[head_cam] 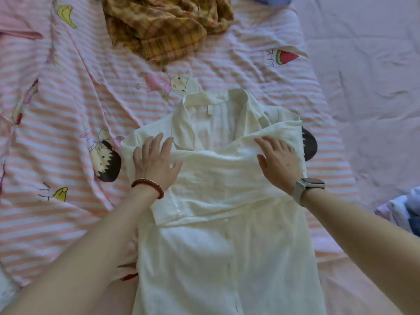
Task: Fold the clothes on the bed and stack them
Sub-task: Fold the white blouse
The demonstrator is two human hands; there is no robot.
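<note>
Two hands flat on the white shirt (pixel 218 201), which lies on the striped bedsheet (pixel 56 133). Shirt's long axis runs away from us: collar (pixel 218 103) at the far end, hem end toward us and out of frame at the bottom edge. Button placket faces up along the middle.

Sleeves are folded in across the chest, forming a crosswise band between our two palms; the cuff (pixel 168 210) of the upper sleeve ends just below our left wrist.

Our left hand (pixel 156 160) presses palm-down on the shirt's left shoulder area, fingers straight and spread, pointing toward the collar, nothing pinched. A red bead bracelet (pixel 147 186) sits on that wrist.

Our right hand (pixel 278 160) rests palm-down on the folded sleeve at the right shoulder, fingers extended and angled up-left toward the collar, also gripping nothing. A watch (pixel 306 187) with a pale strap is on that wrist.

Both forearms reach in from the lower corners.

Well beyond our fingertips, a plaid garment (pixel 163 26) lies crumpled. Off past our right forearm, a blue and white cloth (pixel 404 212) sits at the frame edge.
</note>
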